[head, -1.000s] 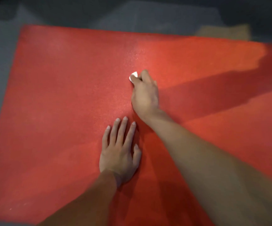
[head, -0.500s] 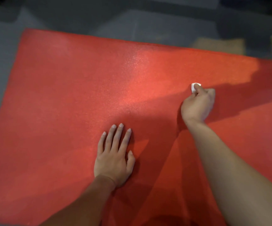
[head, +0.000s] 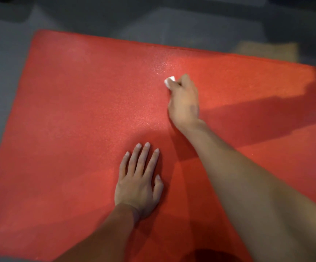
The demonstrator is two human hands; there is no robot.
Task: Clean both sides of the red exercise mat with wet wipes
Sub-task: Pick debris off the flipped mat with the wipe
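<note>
— Start at the fingers; what does the right hand [head: 183, 103] have?

— Its fingers [head: 179, 83] are curled tight round a small white wet wipe [head: 169, 81], bunched into a wad; only a corner of it shows past the knuckles, at the hand's far left tip; the wipe is down against the red exercise mat [head: 77, 120], a little beyond the mat's middle and short of its far edge.

— And the left hand [head: 138, 184]?

— Flat, palm down on the mat; its fingers [head: 144, 159] are straight and slightly spread, pointing away from the person; the thumb lies close along the side; it holds nothing, it only presses the surface; it sits nearer the person than the right hand, the two well apart, with the right forearm running diagonally from the lower right corner past it.

— Outward from there?

— The mat fills most of the view, lying flat, its far edge and left edge both visible; a brighter patch of light falls across its middle and upper right; a dark shadow of the arm stretches to the right of the right hand; round the mat is grey floor [head: 3, 72]; beyond the far right edge sits a tan, blurred shape [head: 266, 51]; I cannot tell what it is.
</note>
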